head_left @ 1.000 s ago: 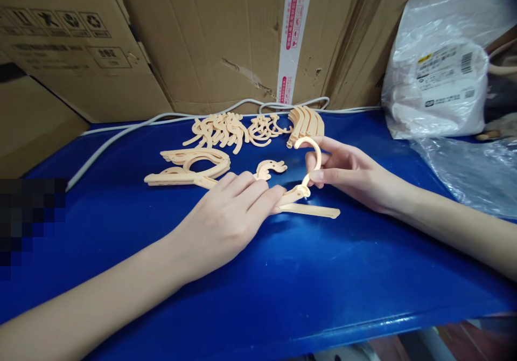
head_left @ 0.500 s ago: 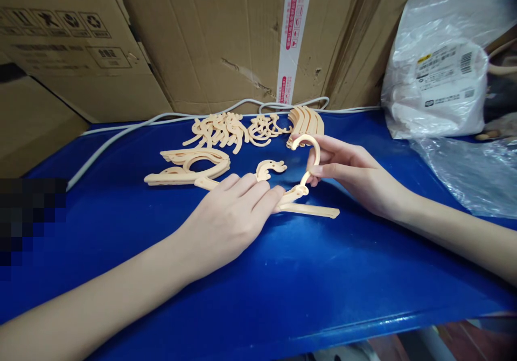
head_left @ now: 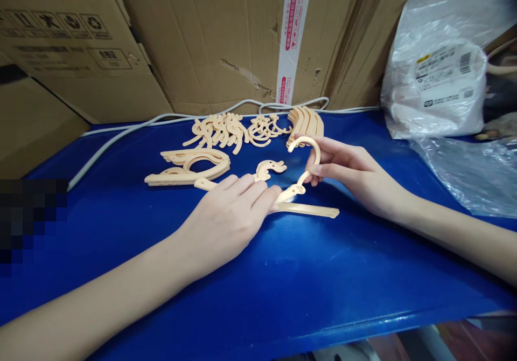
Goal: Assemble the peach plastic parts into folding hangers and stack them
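Note:
My right hand (head_left: pixel 343 164) pinches a cream plastic hanger hook (head_left: pixel 316 153) between thumb and fingers. The hook's lower end meets a hanger arm piece (head_left: pixel 291 193) that my left hand (head_left: pixel 236 213) grips from above; its far end (head_left: pixel 205 184) pokes out on the left. Below these fingers a straight cream bar (head_left: pixel 311 210) lies on the blue table, its left end hidden under my left hand. Just behind that hand sits a curved piece with holes (head_left: pixel 269 168). To its left lies a stack of folded hangers (head_left: pixel 189 175).
Along the back are a pile of curved pieces (head_left: pixel 220 129), loose hooks (head_left: pixel 262 129) and a stack of hanger arms (head_left: pixel 307 121). A white cable (head_left: pixel 121 129) runs before cardboard boxes (head_left: pixel 226 43). A plastic bag (head_left: pixel 436 91) stands at the right on the blue table (head_left: pixel 323 285).
The hook has tilted slightly to the left, and its joint with the arm piece has shifted a little left and down. Both hands otherwise stay in nearly the same place.

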Demonstrator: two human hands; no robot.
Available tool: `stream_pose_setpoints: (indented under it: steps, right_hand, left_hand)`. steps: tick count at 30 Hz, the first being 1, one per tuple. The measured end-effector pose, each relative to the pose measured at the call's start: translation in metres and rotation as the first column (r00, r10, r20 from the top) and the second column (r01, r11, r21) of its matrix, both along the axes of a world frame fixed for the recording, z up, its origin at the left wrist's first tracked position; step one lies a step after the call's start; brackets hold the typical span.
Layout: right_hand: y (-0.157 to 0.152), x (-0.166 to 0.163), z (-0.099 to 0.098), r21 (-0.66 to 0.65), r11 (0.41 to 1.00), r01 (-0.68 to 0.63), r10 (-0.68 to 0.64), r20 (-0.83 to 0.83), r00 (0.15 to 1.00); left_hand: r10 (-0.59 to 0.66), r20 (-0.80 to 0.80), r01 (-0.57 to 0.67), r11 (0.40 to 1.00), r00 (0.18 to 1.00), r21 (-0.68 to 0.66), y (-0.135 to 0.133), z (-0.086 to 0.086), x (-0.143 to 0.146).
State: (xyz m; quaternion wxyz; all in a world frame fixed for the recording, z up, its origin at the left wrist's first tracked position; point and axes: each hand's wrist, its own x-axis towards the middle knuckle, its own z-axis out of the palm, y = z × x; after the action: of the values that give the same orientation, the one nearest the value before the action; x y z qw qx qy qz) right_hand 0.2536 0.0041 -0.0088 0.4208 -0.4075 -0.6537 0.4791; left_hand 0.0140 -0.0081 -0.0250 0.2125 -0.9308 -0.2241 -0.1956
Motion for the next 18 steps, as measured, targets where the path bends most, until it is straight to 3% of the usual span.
stream_pose_setpoints:
  steps: [18]
  right_hand:
    - [-0.0019,-0.0049,-0.0007,-0.038,0.999,-0.012,0.011,-0.026,1.000]
  left_hand:
    - [0.026,-0.007,-0.025,1.000,1.000,0.014,0.0007,-0.0002,-0.0024]
